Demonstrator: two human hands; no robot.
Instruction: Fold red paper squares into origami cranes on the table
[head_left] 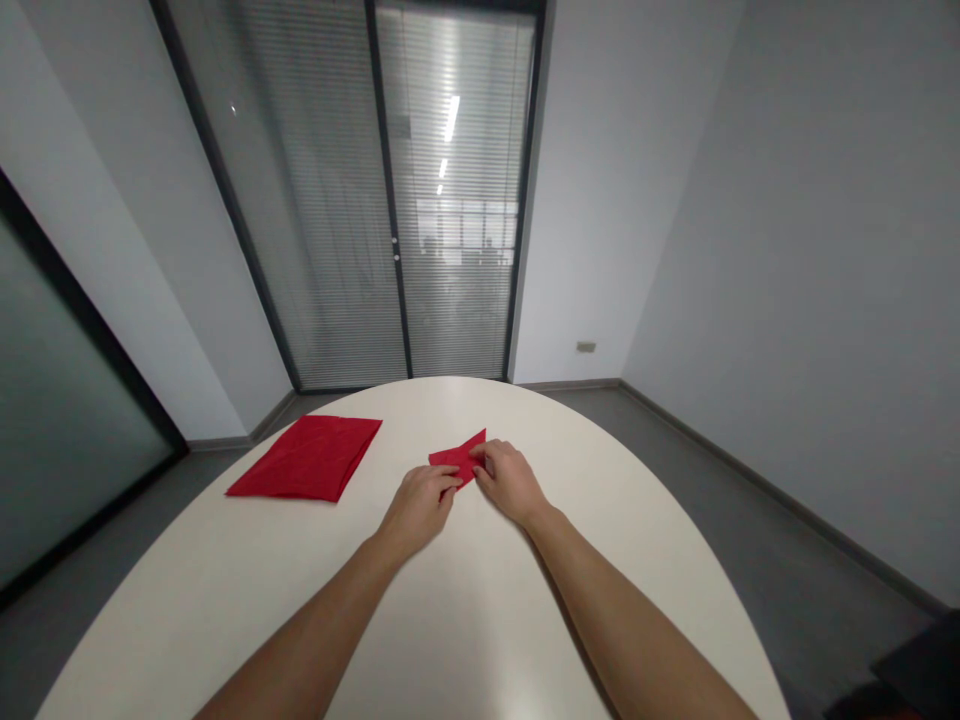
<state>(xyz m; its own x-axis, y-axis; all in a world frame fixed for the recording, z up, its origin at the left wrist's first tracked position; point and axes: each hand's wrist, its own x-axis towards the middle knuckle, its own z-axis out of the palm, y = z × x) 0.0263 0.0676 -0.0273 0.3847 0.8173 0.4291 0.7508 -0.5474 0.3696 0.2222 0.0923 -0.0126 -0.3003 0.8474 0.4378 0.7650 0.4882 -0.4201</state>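
One left hand (421, 508) and one right hand (511, 482) (two in all); one large red piece (307, 458) and one small red piece (459, 456), making two; one worktop (457, 610); two blind-covered glass panels (461, 230); one small wall plate (586, 347).

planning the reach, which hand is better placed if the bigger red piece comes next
Probably the left hand: it is nearer the bigger red piece, on that side. The right hand is farther; both touch the smaller red piece.
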